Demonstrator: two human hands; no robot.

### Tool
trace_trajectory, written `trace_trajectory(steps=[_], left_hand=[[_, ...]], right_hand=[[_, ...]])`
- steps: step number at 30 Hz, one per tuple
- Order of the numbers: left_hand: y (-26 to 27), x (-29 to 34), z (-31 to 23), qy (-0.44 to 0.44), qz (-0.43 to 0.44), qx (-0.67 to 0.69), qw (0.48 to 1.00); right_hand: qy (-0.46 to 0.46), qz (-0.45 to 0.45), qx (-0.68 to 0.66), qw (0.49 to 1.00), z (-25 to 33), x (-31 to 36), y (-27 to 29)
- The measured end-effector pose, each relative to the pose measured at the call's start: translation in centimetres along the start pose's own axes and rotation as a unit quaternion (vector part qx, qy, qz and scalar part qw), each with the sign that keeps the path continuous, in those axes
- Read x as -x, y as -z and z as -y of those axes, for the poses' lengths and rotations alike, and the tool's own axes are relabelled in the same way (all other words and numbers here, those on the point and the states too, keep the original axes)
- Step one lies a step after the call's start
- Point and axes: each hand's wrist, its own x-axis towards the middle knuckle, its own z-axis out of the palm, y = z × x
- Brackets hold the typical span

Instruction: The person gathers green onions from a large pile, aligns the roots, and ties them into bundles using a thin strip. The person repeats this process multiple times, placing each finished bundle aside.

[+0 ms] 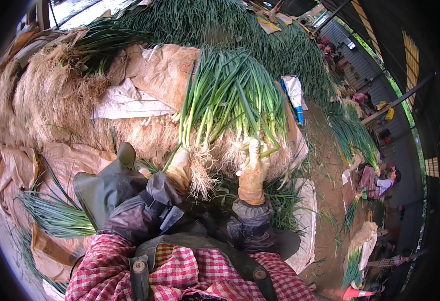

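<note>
A spread of green onions (230,100) with long green leaves and white root ends lies across the pile in front of me. My left hand (180,170), in a soiled pale glove, is closed at the lower ends of stalks on the left of this spread. Stringy roots (202,175) hang just right of it; its fingertips are partly hidden. My right hand (252,168), in a yellowed glove, has its fingers bent round the white stalk bases at the right of the spread. A bent green leaf crosses beside its fingers.
Heaped green onions with brown roots (54,95) lie left, partly under tan sacking (154,65). More leaves (220,25) fill the far side. A loose bunch (59,213) lies by my left knee. A blue-white packet (294,95) and a person (375,181) are at right.
</note>
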Motion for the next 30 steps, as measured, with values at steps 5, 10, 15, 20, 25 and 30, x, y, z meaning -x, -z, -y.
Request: trace_trajectory(steps=[5, 10, 15, 20, 25, 30], left_hand=[[-1.1, 0.8, 1.6, 0.006, 0.044, -0.195, 0.980], [-0.6, 1.3, 2.3, -0.011, 0.003, -0.277, 0.961], [0.1, 0.6, 1.5, 0.009, -0.047, -0.226, 0.973], [-0.4, 1.4, 0.4, 0.097, 0.171, -0.160, 0.967], [-1.8, 3.7, -0.2, 0.071, 0.240, -0.251, 0.935], [-2.6, 5.1, -2.6, 0.045, 0.164, -0.297, 0.940]], right_hand=[[-0.176, 0.065, 0.075, 0.979, -1.2, -3.5, 0.9], [0.054, 0.115, 0.321, 0.938, -6.6, -3.6, -0.7], [-0.009, 0.150, -0.095, 0.984, -2.3, 0.2, -0.9], [0.042, -0.021, 0.020, 0.999, 2.2, -1.8, 2.1], [-0.169, 0.157, 0.048, 0.972, -8.1, -0.4, 3.9], [-0.015, 0.112, 0.052, 0.992, -8.9, -3.1, 6.0]])
